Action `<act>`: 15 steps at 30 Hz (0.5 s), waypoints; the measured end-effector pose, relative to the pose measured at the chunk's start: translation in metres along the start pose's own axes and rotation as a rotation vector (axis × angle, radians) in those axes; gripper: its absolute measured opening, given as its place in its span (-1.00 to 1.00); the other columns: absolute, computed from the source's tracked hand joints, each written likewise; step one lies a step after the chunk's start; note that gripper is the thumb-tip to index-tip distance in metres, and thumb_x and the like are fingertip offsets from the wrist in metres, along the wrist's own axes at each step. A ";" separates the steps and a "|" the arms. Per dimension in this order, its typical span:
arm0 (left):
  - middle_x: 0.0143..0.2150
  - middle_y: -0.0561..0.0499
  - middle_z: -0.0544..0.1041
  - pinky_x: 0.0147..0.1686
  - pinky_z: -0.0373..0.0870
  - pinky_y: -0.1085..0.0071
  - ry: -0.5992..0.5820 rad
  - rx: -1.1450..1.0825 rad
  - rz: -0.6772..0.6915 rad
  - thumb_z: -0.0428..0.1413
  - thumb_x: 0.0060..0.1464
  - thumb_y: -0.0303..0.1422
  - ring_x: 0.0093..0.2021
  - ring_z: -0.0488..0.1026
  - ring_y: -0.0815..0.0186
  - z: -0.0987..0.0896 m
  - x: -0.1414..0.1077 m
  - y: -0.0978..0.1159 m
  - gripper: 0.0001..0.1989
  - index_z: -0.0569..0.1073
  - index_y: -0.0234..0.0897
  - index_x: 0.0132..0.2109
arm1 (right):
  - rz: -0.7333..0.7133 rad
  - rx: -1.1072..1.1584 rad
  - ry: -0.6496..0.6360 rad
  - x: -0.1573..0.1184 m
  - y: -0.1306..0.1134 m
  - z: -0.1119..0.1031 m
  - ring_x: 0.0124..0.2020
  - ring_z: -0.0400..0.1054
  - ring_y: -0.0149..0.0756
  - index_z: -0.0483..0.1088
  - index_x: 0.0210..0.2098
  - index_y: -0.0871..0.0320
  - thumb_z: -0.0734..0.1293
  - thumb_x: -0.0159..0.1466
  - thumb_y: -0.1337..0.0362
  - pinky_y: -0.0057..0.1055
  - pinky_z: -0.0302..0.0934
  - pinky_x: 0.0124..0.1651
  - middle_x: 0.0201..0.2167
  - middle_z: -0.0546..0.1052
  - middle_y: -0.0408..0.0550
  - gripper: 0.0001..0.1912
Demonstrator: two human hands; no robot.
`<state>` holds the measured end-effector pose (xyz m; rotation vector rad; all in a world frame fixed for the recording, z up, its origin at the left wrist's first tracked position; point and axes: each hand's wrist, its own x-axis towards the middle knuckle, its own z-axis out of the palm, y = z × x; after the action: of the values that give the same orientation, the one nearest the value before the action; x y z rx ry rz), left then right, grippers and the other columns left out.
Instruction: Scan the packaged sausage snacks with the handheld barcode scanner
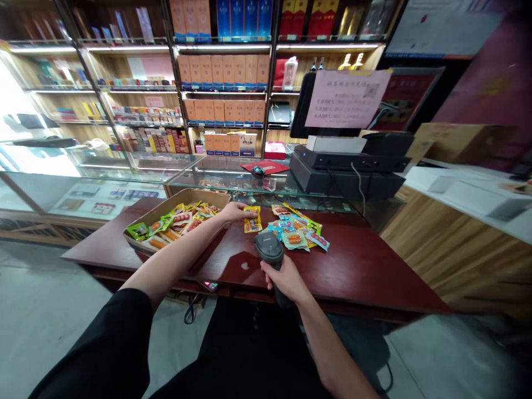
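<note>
A yellow snack packet (252,221) is pinched between the thumb and fingers of my left hand (236,212), just above the dark red desk. My right hand (286,276) is wrapped round the handle of a dark grey barcode scanner (269,247), whose head points away from me. Beyond the scanner lies a loose pile of packaged sausage snacks (296,228) in blue, yellow and green wrappers. To the left, a cardboard box (143,217) holds many similar packets; my left forearm hides part of its near right side.
The desk (357,271) meets a glass display counter (195,172) at the back. A monitor with a pink paper sign (347,100) and a cash drawer (332,176) stand back right. A mouse (258,170) rests on a red sheet. Boxed goods fill the shelves behind.
</note>
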<state>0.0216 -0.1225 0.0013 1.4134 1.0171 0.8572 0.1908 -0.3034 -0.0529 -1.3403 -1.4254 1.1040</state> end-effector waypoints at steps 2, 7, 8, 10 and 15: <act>-0.39 -0.04 0.61 -0.29 0.48 0.34 0.025 -0.016 -0.027 0.49 -0.61 -0.20 -0.36 0.54 0.25 -0.017 -0.005 0.006 -0.43 0.60 -0.35 -0.32 | -0.004 -0.001 -0.020 0.002 -0.003 0.003 -0.73 0.32 -0.38 0.29 -0.41 0.14 0.34 0.18 0.13 -0.49 0.20 -0.64 -0.70 0.41 -0.21 -0.78; -0.37 -0.04 0.60 -0.44 0.39 0.46 0.192 0.084 -0.002 0.47 -0.51 -0.14 -0.40 0.51 0.31 -0.087 -0.026 0.022 -0.43 0.60 -0.34 -0.27 | 0.006 -0.008 -0.064 0.014 -0.007 0.014 -0.73 0.33 -0.37 0.27 -0.43 0.14 0.36 0.15 0.09 -0.47 0.22 -0.62 -0.70 0.41 -0.21 -0.73; -0.35 -0.05 0.60 -0.46 0.35 0.48 0.228 0.106 0.009 0.46 -0.47 -0.13 -0.40 0.50 0.33 -0.103 -0.031 0.025 -0.43 0.61 -0.32 -0.24 | 0.005 -0.002 -0.071 0.018 -0.008 0.018 -0.73 0.33 -0.37 0.27 -0.42 0.14 0.36 0.15 0.08 -0.48 0.22 -0.63 -0.71 0.40 -0.22 -0.73; -0.32 -0.06 0.61 -0.48 0.31 0.51 0.301 0.139 0.028 0.44 -0.42 -0.11 -0.41 0.48 0.37 -0.133 -0.045 0.030 -0.43 0.61 -0.31 -0.21 | 0.008 0.003 -0.087 0.025 -0.008 0.026 -0.73 0.32 -0.38 0.26 -0.40 0.14 0.35 0.15 0.07 -0.48 0.21 -0.64 -0.71 0.40 -0.23 -0.72; -0.39 -0.04 0.59 -0.46 0.27 0.49 0.484 0.200 0.094 0.45 -0.45 -0.14 -0.48 0.40 0.44 -0.182 -0.079 0.038 -0.43 0.62 -0.35 -0.22 | -0.006 0.009 -0.141 0.037 -0.011 0.043 -0.73 0.33 -0.38 0.27 -0.37 0.15 0.34 0.16 0.07 -0.49 0.22 -0.65 -0.70 0.40 -0.23 -0.72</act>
<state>-0.1709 -0.1292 0.0607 1.4622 1.4404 1.2312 0.1443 -0.2689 -0.0516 -1.2718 -1.5224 1.2196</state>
